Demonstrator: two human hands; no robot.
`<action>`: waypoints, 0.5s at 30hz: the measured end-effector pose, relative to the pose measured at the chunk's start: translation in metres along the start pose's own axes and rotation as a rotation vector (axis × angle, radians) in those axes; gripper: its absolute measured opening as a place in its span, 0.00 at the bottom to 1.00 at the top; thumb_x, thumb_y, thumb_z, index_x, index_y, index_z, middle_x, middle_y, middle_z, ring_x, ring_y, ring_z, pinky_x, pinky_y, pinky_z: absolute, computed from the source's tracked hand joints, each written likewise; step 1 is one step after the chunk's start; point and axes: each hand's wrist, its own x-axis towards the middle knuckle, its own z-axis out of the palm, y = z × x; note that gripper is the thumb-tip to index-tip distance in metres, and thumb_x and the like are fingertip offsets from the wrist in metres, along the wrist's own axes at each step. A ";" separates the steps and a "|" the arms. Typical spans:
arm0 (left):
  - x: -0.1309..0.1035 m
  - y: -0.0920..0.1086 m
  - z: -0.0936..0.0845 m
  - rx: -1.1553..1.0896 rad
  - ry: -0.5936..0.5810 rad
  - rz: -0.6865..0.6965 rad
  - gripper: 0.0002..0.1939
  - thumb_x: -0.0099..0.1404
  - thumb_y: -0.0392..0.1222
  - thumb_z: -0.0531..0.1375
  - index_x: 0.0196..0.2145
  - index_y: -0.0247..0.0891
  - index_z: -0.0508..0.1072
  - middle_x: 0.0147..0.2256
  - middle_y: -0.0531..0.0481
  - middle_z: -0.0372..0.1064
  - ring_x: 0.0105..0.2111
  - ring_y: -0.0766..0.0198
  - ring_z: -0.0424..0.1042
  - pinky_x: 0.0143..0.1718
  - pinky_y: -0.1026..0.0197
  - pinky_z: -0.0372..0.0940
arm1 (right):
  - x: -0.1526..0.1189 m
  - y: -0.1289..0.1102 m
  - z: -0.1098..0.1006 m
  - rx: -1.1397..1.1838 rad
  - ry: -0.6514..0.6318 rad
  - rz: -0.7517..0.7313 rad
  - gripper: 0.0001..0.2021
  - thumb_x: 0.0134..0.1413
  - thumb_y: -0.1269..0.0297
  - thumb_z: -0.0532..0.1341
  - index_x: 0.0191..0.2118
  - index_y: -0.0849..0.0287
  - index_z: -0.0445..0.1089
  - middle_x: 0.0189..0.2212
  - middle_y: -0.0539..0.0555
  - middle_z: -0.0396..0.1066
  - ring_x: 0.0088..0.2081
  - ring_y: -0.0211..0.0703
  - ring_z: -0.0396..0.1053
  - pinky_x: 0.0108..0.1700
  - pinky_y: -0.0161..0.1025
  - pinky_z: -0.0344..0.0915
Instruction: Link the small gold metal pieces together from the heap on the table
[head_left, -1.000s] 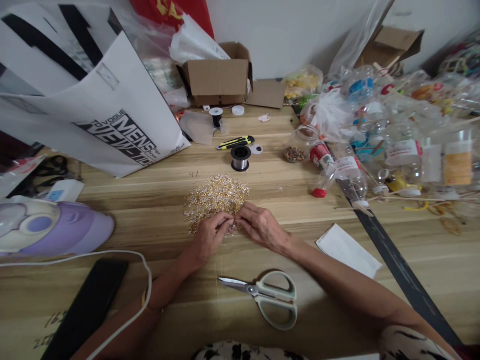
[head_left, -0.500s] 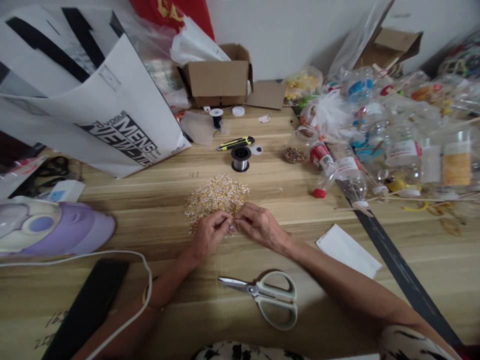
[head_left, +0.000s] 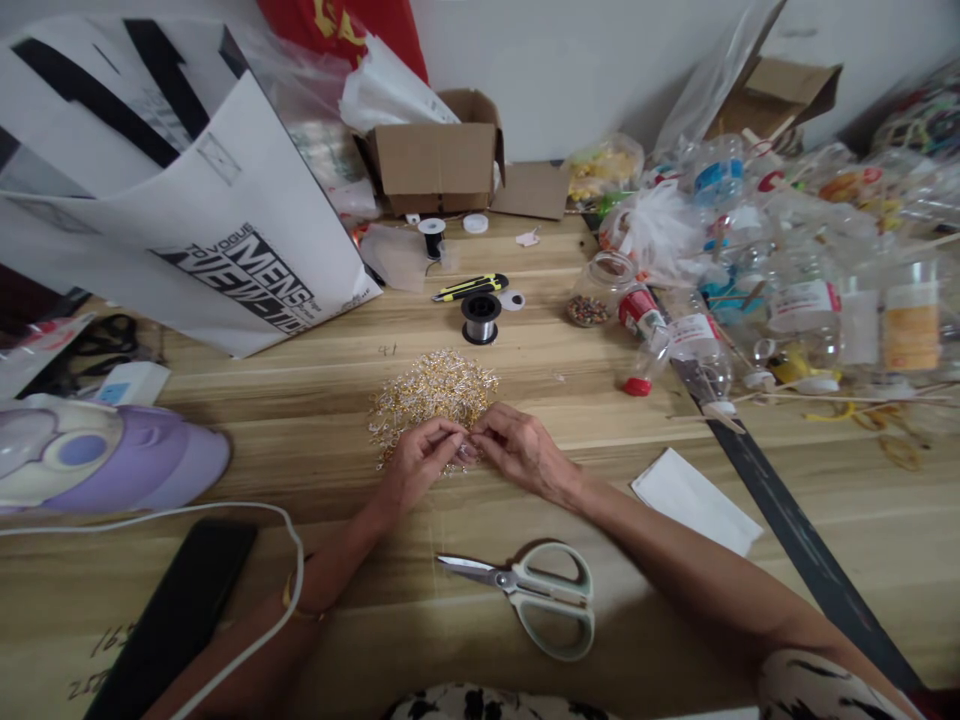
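My left hand and my right hand meet at the near edge of a pile of small gold and silver metal pieces. Both hands are closed in a pinch, fingertips almost touching. Whatever lies between the fingers is too small to name. Closer to me, a pair of scissors with pale handles rests on the wooden table, blades slightly apart and pointing left. Beyond the pile stands a black spool of fine clear or silvery line, with a yellow-and-black utility knife just behind it.
On the left are a large white bag, a purple-and-white device, a black phone-like slab and a white cable crossing my left forearm. Plastic bottles crowd the right. A folded white paper lies by my right forearm.
My left hand has turned slightly, its thumb and fingers now stretched further toward the right fingertips. My right hand has barely moved. The other things stay in place.
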 end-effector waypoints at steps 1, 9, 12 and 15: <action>0.000 0.000 0.000 -0.016 -0.005 -0.009 0.11 0.56 0.45 0.63 0.32 0.33 0.71 0.26 0.50 0.74 0.27 0.64 0.74 0.32 0.62 0.70 | 0.000 0.000 0.000 -0.001 0.003 0.010 0.05 0.58 0.72 0.55 0.32 0.60 0.65 0.29 0.53 0.65 0.31 0.38 0.63 0.33 0.34 0.59; 0.002 -0.001 -0.002 -0.062 0.031 -0.037 0.11 0.52 0.42 0.66 0.31 0.34 0.71 0.26 0.50 0.75 0.26 0.63 0.74 0.30 0.62 0.70 | -0.002 -0.005 -0.003 0.049 -0.007 0.039 0.03 0.58 0.68 0.56 0.38 0.60 0.63 0.28 0.50 0.64 0.28 0.37 0.62 0.30 0.33 0.58; 0.002 -0.001 -0.002 -0.085 0.069 -0.023 0.11 0.51 0.41 0.66 0.30 0.35 0.70 0.26 0.51 0.75 0.26 0.64 0.74 0.29 0.64 0.69 | -0.003 -0.007 -0.003 0.048 -0.042 -0.001 0.07 0.58 0.64 0.57 0.40 0.59 0.60 0.29 0.50 0.63 0.28 0.37 0.61 0.30 0.34 0.59; 0.001 -0.001 -0.001 -0.104 0.085 -0.024 0.11 0.51 0.41 0.66 0.30 0.35 0.70 0.26 0.51 0.75 0.27 0.63 0.74 0.29 0.64 0.68 | -0.004 -0.007 -0.002 -0.002 -0.081 -0.083 0.08 0.56 0.62 0.59 0.38 0.59 0.60 0.33 0.53 0.62 0.33 0.41 0.62 0.34 0.36 0.62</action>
